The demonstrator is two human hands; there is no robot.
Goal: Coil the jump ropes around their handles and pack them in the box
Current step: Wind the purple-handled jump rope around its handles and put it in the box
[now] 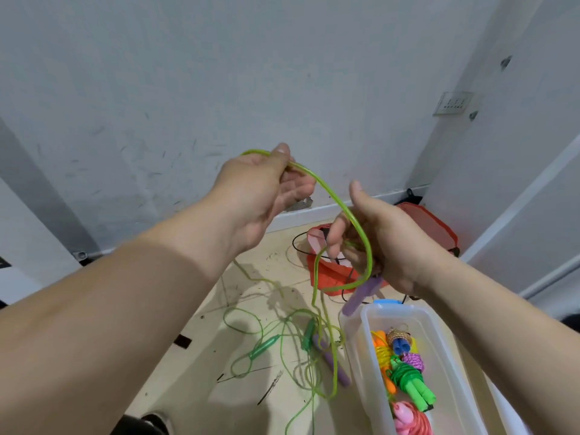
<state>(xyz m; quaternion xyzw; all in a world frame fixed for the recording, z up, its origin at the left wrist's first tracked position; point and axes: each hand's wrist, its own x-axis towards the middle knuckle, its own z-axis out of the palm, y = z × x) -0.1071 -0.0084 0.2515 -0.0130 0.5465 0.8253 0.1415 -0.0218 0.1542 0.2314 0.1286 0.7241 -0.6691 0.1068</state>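
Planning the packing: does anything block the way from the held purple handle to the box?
Nothing visible does. The purple handle in the right hand is beside the open box's far rim.

Two hands show, a left hand (260, 193) and a right hand (386, 243). One clear box (351, 340) holds five coiled ropes (381, 350) (400, 343) (413, 361) (411, 383) (411, 419) (the purple one half hidden). Outside: two loose green ropes (332, 196) (224, 320), two purple handles (364, 293) (335, 367), two green handles (263, 346) (309, 334).

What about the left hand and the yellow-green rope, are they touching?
Touching. The head view shows the left hand pinching the yellow-green rope between thumb and fingers.
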